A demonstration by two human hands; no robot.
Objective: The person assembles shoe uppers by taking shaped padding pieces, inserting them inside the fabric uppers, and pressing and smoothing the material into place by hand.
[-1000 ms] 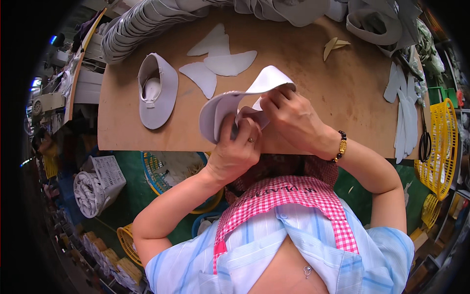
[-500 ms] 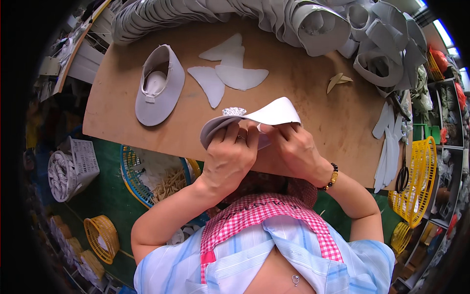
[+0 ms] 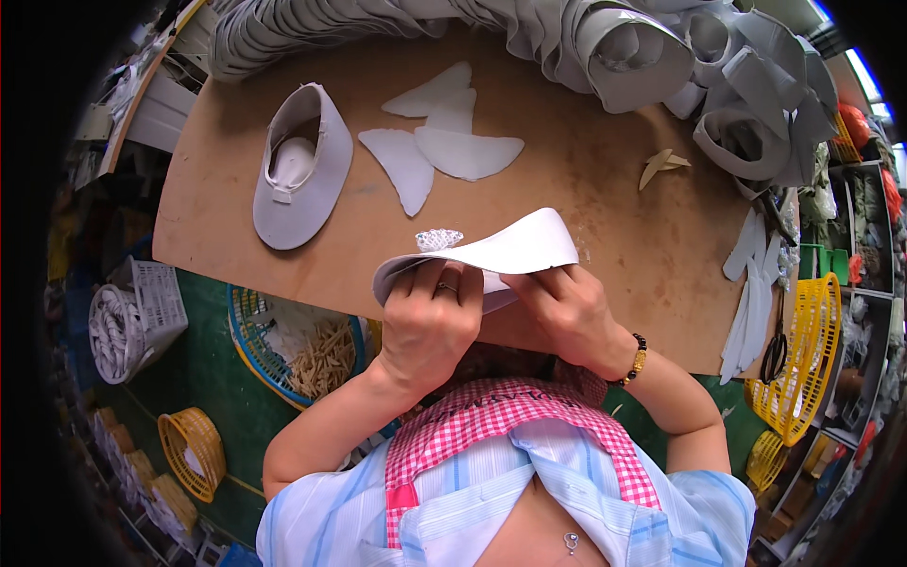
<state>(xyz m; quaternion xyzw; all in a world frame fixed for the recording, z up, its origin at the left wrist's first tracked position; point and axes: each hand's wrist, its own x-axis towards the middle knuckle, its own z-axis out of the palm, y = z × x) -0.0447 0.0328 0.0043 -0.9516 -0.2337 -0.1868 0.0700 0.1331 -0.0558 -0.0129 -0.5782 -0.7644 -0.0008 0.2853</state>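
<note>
Both hands pinch a white shoe upper (image 3: 491, 255) at the table's (image 3: 605, 198) near edge: left hand (image 3: 430, 326) and right hand (image 3: 572, 312) fingers closed on it. Looks light, floppy; best gripped at rim.

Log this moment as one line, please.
left hand: grips curved white foam shoe piece | right hand: grips same piece | piece: above brown wooden table edge | grey slipper upper: left, untouched

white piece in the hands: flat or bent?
Bent. The white piece arches upward between the left hand and right hand, its right end curling up above the wooden table.
</note>
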